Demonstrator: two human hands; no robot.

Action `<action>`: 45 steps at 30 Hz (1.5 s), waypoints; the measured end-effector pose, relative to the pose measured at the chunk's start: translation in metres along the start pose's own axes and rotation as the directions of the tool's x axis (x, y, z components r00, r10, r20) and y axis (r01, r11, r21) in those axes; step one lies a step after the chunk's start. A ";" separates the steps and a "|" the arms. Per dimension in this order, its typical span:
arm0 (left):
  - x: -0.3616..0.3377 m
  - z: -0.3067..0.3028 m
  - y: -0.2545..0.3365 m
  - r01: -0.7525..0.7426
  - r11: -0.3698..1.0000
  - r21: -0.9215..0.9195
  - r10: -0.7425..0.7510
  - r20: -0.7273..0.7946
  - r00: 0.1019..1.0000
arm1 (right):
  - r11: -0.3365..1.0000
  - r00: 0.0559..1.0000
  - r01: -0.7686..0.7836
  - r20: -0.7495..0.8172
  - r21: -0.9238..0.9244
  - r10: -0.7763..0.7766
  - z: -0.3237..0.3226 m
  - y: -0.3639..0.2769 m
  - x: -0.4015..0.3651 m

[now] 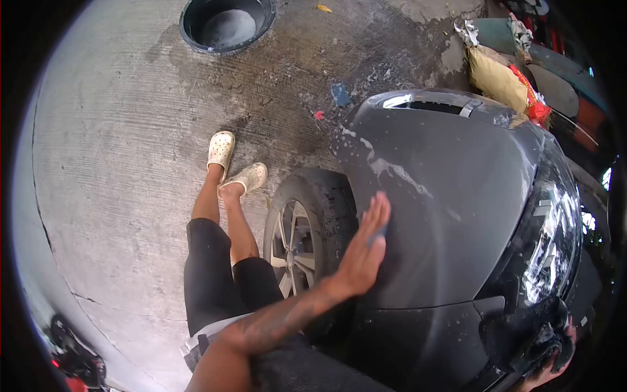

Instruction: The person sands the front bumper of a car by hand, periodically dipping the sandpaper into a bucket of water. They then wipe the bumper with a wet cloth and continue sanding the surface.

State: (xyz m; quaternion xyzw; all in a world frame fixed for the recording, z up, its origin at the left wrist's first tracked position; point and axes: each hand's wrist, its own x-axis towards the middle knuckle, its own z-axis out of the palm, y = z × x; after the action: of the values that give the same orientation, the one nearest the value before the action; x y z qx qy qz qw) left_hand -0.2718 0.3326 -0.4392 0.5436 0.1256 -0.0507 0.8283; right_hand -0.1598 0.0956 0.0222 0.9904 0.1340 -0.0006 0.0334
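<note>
My left hand [367, 255] is stretched over the grey car's front side panel [450, 255], just above the wheel [297, 238]. Its fingers are straight, and a small bluish patch shows between thumb and fingers. Streaks of white soap foam [392, 168] lie on the panel a little beyond the fingertips. At the lower right, my right hand [563, 362] has its fingers curled round a dark, wet, cloth-like thing [543, 347] against the black side mirror [506, 333]. Part of that hand is hidden behind it.
A black basin [189, 29] with sudsy water stands on the wet concrete floor [130, 130]. A blue scrap [340, 95] and a red scrap [319, 115] lie near the car's front. Sacks [498, 77] are piled beyond it. Part of a motorcycle [78, 353] shows at lower left.
</note>
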 end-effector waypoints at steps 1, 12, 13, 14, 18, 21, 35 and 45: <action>-0.007 0.000 0.010 0.024 0.999 -0.039 -0.022 0.051 0.998 | 1.000 1.000 -0.003 -0.028 0.010 0.003 0.004 0.000 0.000; -0.030 0.008 0.042 -0.027 0.999 0.032 0.022 0.141 0.990 | 0.999 1.000 -0.002 -0.025 0.037 0.003 0.009 -0.015 0.007; -0.009 0.000 0.018 -0.011 1.000 0.024 0.007 0.160 0.987 | 1.000 0.999 -0.006 -0.034 0.026 0.007 0.010 -0.021 0.004; 0.027 -0.006 -0.019 -0.011 0.999 0.033 0.008 0.086 0.996 | 0.999 0.999 0.002 -0.034 0.033 -0.001 0.009 -0.018 0.005; 0.039 -0.002 -0.028 0.062 0.997 0.049 -0.062 -0.011 0.998 | 1.000 1.000 0.009 -0.024 -0.012 -0.009 0.004 -0.011 0.006; -0.061 0.015 0.069 0.089 0.992 -0.087 -0.076 0.147 0.986 | 0.995 0.999 -0.010 -0.037 0.100 0.014 0.007 -0.012 0.006; -0.007 -0.012 0.003 0.155 0.977 0.146 -0.162 0.034 0.986 | 1.000 1.000 -0.009 -0.027 -0.029 0.008 0.005 -0.016 0.008; 0.000 -0.005 0.010 0.079 0.985 0.156 -0.087 0.040 0.995 | 0.996 1.000 0.027 -0.009 0.082 -0.027 0.007 -0.012 0.008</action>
State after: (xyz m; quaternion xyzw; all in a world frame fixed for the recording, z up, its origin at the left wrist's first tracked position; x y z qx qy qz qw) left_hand -0.2705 0.3408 -0.4319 0.5990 0.1245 -0.1075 0.7837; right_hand -0.1555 0.1088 0.0141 0.9890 0.1474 -0.0024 -0.0078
